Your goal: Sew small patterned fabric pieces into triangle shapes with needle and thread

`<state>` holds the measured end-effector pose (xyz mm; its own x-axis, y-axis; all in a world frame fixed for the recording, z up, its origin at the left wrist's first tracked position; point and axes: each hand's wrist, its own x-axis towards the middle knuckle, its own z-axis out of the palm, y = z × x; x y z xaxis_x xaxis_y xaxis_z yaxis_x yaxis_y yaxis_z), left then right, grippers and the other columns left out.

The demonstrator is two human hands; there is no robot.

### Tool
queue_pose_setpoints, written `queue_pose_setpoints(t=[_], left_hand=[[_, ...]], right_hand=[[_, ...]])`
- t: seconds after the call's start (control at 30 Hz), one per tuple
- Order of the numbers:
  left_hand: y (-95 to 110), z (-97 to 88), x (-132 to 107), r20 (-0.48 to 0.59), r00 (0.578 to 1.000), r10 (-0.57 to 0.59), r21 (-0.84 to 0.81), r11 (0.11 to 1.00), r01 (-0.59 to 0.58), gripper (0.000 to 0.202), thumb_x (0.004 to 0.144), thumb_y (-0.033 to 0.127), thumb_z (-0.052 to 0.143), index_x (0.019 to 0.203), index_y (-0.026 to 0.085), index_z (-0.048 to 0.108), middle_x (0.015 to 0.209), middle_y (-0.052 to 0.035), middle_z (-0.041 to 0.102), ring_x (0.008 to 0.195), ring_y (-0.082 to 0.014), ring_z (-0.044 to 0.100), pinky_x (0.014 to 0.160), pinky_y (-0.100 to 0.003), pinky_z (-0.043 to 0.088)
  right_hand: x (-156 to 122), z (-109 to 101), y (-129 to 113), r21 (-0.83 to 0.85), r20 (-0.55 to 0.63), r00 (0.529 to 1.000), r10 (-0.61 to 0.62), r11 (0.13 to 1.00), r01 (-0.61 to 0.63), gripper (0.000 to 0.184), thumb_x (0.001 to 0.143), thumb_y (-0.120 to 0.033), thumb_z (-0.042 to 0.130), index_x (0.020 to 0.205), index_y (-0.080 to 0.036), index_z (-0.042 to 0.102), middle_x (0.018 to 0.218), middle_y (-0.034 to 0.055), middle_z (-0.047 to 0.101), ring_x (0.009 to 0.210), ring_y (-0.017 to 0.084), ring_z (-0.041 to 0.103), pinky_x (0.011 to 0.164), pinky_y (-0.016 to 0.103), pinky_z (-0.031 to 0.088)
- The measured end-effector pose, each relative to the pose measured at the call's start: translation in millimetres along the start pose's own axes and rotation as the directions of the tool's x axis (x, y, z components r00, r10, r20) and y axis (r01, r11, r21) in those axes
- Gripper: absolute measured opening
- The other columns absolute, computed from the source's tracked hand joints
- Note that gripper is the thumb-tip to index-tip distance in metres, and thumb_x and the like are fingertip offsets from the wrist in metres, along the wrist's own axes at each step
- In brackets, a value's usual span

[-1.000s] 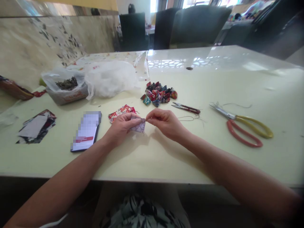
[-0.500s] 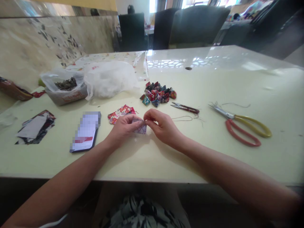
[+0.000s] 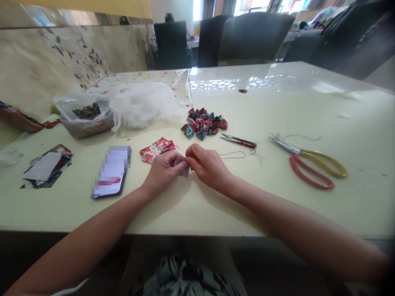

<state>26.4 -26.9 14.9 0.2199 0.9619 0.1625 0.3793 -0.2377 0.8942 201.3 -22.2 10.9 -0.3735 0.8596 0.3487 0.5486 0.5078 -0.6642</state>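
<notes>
My left hand is closed on a small piece of pale purple patterned fabric, thumb on top. Against the fabric's upper edge, the thumb and finger of my right hand are pinched together; what lies between them is too small to make out. A thin thread loops out on the table from behind my right hand. Just beyond my left hand lie red floral fabric pieces. Several small stuffed fabric pieces are heaped beyond my right hand, with thread snips beside them.
Large scissors with red and yellow handles lie on the right. To the left are a phone and a stack of fabric scraps. Farther back stand a bag of dried plant bits and a white plastic bag. Chairs stand beyond the table.
My left hand has turned slightly and its fingers have bunched the fabric, so less of it shows. My right fingers stay pinched at its edge. The view has shifted a little.
</notes>
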Motion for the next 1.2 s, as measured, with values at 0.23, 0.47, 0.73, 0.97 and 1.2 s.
queue_pose_setpoints(t=[0.23,0.47,0.73,0.97,1.2], left_hand=[[-3.9,4.0,0.4,-0.028,0.999,0.022,0.045,0.999,-0.021,0.009,0.072,0.018,0.068,0.064,0.017,0.064,0.061,0.0018,0.056,0.061,-0.0129,0.046,0.057,-0.025,0.034],[-9.4,3.2,3.3,-0.042,0.986,-0.163,-0.302,0.943,0.143,0.013,0.073,0.027,0.073,0.077,0.016,0.068,0.070,-0.0007,0.065,0.064,-0.0132,0.057,0.063,-0.026,0.045],[-16.9,-6.7,12.9,-0.050,0.962,-0.268,-0.544,0.816,0.199,0.019,0.067,0.028,0.079,0.077,0.015,0.068,0.071,-0.0005,0.066,0.061,-0.0101,0.058,0.059,-0.024,0.050],[-17.9,-10.1,15.0,-0.093,0.956,-0.277,-0.540,0.821,0.186,0.019,0.066,0.028,0.078,0.072,0.015,0.066,0.064,0.0006,0.064,0.058,-0.0103,0.058,0.057,-0.023,0.049],[-14.3,-11.2,14.9,-0.121,0.953,-0.279,-0.511,0.840,0.181,0.020,0.064,0.028,0.078,0.073,0.015,0.065,0.065,0.0006,0.063,0.057,-0.0105,0.057,0.056,-0.024,0.050]], right_hand=[[-0.6,-1.5,-13.9,-0.107,-0.096,0.935,-0.340,0.938,0.330,0.022,0.091,-0.011,0.042,0.079,-0.020,0.057,0.088,0.0083,0.066,0.090,0.021,0.054,0.081,0.035,0.039],[1.7,-37.9,-15.2,0.618,-0.090,0.995,0.040,0.786,0.024,0.018,0.098,-0.040,0.050,0.091,-0.024,0.046,0.073,-0.0009,0.059,0.068,0.014,0.059,0.063,0.030,0.050],[22.6,-127.4,35.7,0.736,-0.474,0.760,0.445,0.674,0.064,0.019,0.095,-0.014,0.049,0.080,-0.024,0.043,0.062,-0.0046,0.041,0.064,0.010,0.057,0.075,0.036,0.054],[19.9,-168.1,77.2,0.523,-0.833,0.344,0.433,0.820,0.233,0.042,0.080,0.016,0.040,0.066,-0.023,0.048,0.048,-0.0076,0.041,0.046,0.005,0.045,0.065,0.034,0.051],[5.0,-189.9,118.0,0.415,-0.909,0.034,0.416,0.909,-0.024,0.043,0.082,0.013,0.041,0.063,-0.026,0.044,0.045,-0.0065,0.042,0.042,0.010,0.053,0.050,0.034,0.043]])
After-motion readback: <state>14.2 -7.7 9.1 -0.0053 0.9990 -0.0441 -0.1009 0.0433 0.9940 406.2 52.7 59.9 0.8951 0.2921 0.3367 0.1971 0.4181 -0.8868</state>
